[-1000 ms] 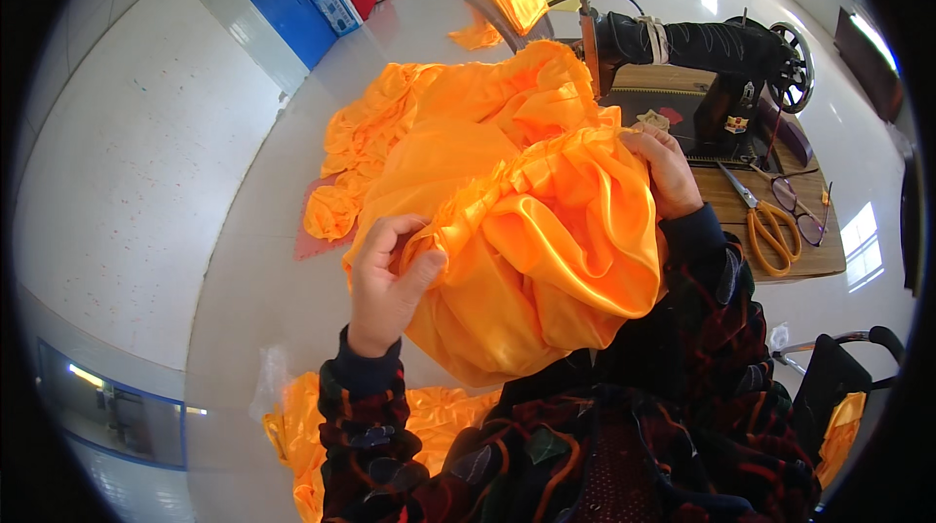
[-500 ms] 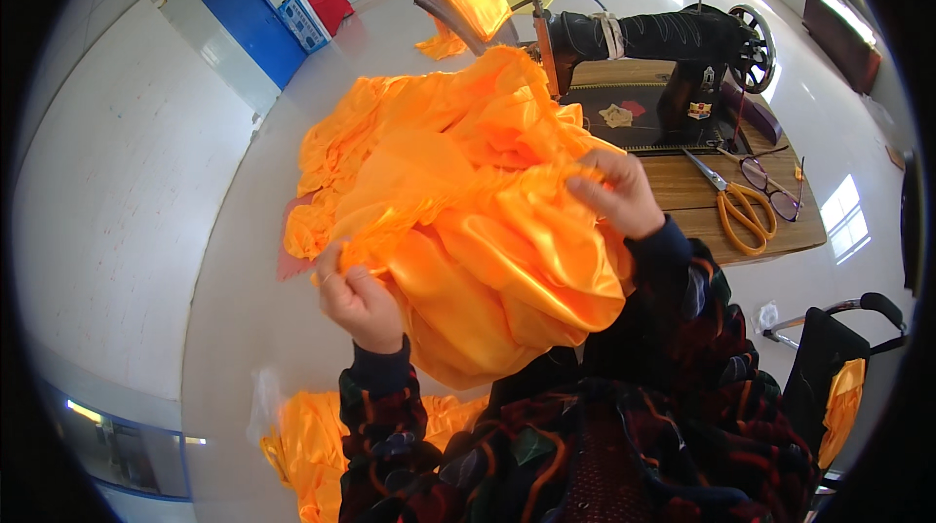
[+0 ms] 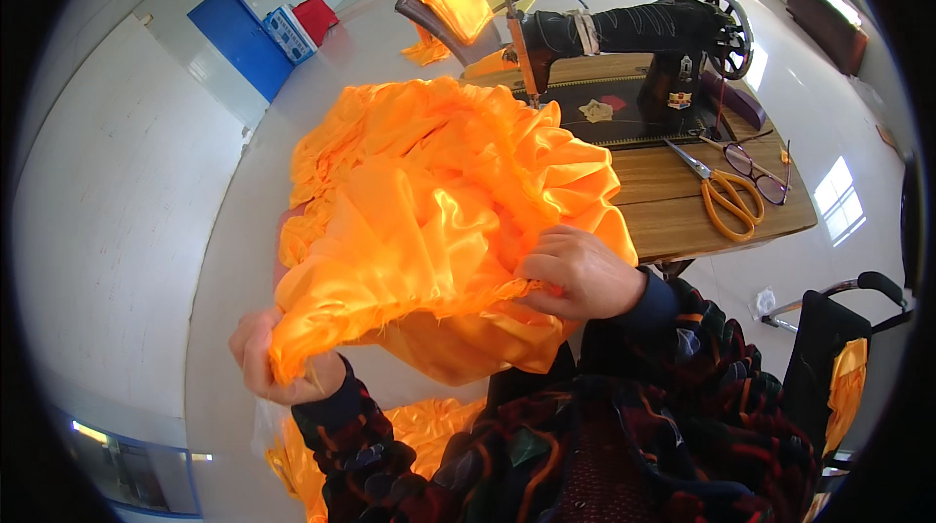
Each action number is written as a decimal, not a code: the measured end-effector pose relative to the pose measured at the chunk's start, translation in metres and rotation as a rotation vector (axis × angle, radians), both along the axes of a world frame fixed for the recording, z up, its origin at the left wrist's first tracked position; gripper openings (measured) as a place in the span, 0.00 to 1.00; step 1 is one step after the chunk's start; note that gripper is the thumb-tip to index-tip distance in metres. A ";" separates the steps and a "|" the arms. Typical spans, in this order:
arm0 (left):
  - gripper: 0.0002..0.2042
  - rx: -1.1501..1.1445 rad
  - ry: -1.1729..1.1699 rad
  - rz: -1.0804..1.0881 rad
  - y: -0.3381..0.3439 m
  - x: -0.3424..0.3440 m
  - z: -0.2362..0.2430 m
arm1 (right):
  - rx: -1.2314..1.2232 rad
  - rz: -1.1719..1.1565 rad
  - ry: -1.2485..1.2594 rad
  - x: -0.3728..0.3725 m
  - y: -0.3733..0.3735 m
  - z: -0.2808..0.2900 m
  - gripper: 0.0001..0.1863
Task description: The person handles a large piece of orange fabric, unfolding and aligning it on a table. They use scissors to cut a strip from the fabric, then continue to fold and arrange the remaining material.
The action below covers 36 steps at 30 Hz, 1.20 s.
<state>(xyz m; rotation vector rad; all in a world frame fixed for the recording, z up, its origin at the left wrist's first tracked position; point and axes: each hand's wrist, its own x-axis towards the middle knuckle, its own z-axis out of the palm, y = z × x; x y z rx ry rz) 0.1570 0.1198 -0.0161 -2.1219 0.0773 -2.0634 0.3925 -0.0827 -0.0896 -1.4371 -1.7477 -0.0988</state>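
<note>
Lowered since before, both hands' fingers [image 3: 575, 255] clamp the orange satin fabric's [image 3: 429, 211] frayed edge.

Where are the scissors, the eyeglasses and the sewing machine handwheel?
scissors [image 3: 723, 197], head view, on the orange handle loops.
eyeglasses [image 3: 758, 173], head view, on the bridge between the lenses.
sewing machine handwheel [image 3: 731, 23], head view, on the spoked wheel's hub.

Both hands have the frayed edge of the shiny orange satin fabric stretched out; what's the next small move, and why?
Probably slide the right hand along the frayed edge of the shiny orange satin fabric away from the left hand: the stretch between them is taut, but beyond the right hand the fabric is bunched in ruffles.
</note>
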 end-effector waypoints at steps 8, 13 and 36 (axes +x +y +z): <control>0.14 -0.180 0.097 -0.065 0.004 0.008 -0.004 | -0.011 -0.037 -0.048 -0.002 0.004 -0.002 0.12; 0.12 -0.416 0.094 -0.179 0.017 0.032 -0.030 | 0.083 -0.127 -0.005 -0.001 -0.006 -0.004 0.13; 0.08 -0.281 0.343 -0.277 0.034 -0.018 0.015 | -0.315 -0.696 -0.054 0.123 0.170 0.034 0.16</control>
